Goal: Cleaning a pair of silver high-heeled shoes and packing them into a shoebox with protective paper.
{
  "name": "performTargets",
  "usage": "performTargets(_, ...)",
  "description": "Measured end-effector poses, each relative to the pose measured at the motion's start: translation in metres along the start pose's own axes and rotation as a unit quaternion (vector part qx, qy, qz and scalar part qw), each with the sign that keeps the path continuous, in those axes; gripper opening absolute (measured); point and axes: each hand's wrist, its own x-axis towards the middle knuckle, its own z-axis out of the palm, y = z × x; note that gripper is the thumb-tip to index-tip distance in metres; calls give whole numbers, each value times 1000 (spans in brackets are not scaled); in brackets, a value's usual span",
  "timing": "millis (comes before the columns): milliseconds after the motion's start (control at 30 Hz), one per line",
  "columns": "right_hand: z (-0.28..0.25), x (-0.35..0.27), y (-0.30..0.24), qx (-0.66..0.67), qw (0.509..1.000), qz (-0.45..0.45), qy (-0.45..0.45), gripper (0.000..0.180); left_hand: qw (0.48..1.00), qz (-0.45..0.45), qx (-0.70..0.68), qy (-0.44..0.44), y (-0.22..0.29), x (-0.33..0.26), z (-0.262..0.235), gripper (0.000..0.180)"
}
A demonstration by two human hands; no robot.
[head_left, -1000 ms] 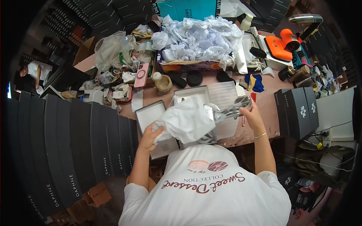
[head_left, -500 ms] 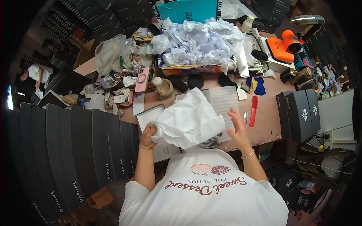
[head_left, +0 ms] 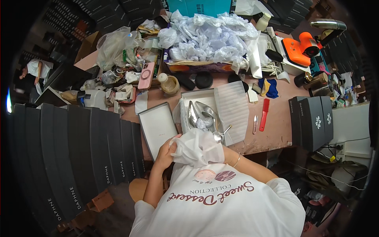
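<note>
A crumpled white sheet of tissue paper (head_left: pixel 197 148) is bunched up close against my shirt. My left hand (head_left: pixel 166 153) has its fingers closed on the paper's left side. The paper covers the fingers of my right hand (head_left: pixel 228 155) at its right side, so their grip does not show. Just beyond lies an open shoe box (head_left: pixel 197 94) with a pair of silver high-heeled shoes (head_left: pixel 205 112) inside and crumpled paper around them. Its grey-edged lid (head_left: pixel 158 128) rests to the left, inner side up. A white padded foam sheet (head_left: pixel 233 110) spreads over the box's right edge.
Right of the box lie a red brush (head_left: pixel 265 114) and small thread snips (head_left: pixel 255 123). Behind stands a carton heaped with white paper (head_left: pixel 209 39), beside a jar (head_left: pixel 169 85) and a pink phone (head_left: pixel 146 76). Dark shoe boxes (head_left: pixel 83 150) line the left; more (head_left: pixel 314 120) stand right.
The tissue paper has come down from over the box toward my body and is bunched tighter. My right hand has moved in behind it. The silver shoes are now uncovered.
</note>
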Motion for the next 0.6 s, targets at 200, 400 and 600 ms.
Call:
performTargets(200, 7, 39, 16, -358, 917, -146, -99, 34, 951, 179, 247, 43, 13, -7, 13, 43)
performTargets(400, 21, -6, -63, -343, 899, -59, 266, 30, 927, 81, -132, 342, -32, 6, -71, 40)
performTargets(600, -13, -20, -63, -802, 560, -166, 122, 63, 825, 73, 426, 364, -34, 38, -118, 44)
